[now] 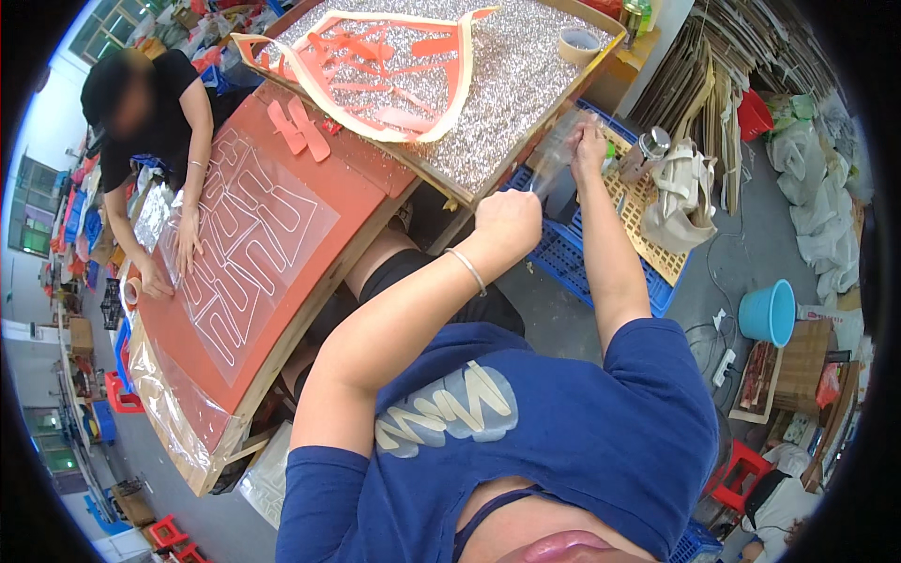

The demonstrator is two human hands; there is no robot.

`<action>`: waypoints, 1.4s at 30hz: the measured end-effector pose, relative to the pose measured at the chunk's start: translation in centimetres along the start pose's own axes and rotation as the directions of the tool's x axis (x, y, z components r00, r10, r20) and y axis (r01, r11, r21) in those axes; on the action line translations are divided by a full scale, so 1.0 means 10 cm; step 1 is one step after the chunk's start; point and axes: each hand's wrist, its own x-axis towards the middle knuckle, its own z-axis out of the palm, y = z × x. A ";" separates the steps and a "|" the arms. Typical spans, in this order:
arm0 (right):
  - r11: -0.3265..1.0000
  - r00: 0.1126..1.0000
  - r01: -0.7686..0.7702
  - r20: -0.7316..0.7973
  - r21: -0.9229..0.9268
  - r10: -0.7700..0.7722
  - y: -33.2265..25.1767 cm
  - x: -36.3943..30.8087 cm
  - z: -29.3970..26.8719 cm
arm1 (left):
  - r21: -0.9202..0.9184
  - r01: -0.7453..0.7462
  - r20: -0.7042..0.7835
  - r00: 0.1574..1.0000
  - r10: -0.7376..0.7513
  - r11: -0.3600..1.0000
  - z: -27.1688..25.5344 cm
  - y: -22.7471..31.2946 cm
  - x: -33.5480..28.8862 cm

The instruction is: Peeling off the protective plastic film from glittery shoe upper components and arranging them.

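A piece of clear plastic film (554, 161) stretches between my two hands, beside the right edge of the glitter-covered tray. My left hand (509, 225), with a bangle on its wrist, is closed in a fist at the film's near end. Farther out, my right hand (589, 150) pinches the upper end of the film. Close to the left hand is the corner of the tray (507, 94), which has a sparkling silver surface. On it lies a cream-edged coral cutout frame (460, 70) with loose coral strips.
A co-worker (155, 122) rests both hands on a clear sheet with white outlines (253, 244) on the red tabletop (361, 183). A tape roll (579, 45) sits on the tray. Blue crates (563, 249), a metal flask (646, 150) and a cloth bag (680, 197) stand at right, near a blue bucket (767, 312).
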 end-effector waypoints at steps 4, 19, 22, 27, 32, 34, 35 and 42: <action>0.979 0.996 -0.067 -0.070 -0.195 0.054 0.09 0.22 0.15 | -0.136 0.098 0.190 0.979 -0.071 0.986 -0.08 -0.02 0.34; 0.835 0.990 0.094 -0.038 -0.542 -0.136 0.18 0.39 0.26 | 0.020 -0.197 -0.371 0.909 0.190 0.980 0.12 -0.46 -0.23; 0.867 0.999 -0.023 -0.033 -0.498 0.007 0.18 0.49 0.16 | -0.025 -0.134 -0.353 0.928 0.116 0.991 0.11 -0.50 -0.43; 0.829 0.987 0.145 0.143 -0.541 -0.080 0.18 0.39 0.09 | 0.063 -0.111 -0.304 0.944 0.125 0.992 0.32 -0.70 -0.61; 0.897 0.967 0.062 0.249 -0.437 0.054 0.27 0.28 0.07 | 0.110 -0.038 -0.230 0.971 0.062 0.993 0.37 -0.75 -0.61; 0.867 0.968 0.083 0.245 -0.491 0.047 0.37 0.42 -0.06 | 0.136 -0.038 -0.175 0.983 0.062 0.990 0.41 -0.78 -0.56; 0.865 0.969 0.081 0.241 -0.496 0.047 0.42 0.47 -0.14 | 0.156 -0.054 -0.133 0.988 0.075 0.986 0.45 -0.80 -0.55; 0.606 0.879 0.448 0.197 -0.658 -0.435 0.04 -0.23 -0.17 | 0.169 0.172 -0.020 0.985 -0.171 0.971 1.13 -1.55 -0.81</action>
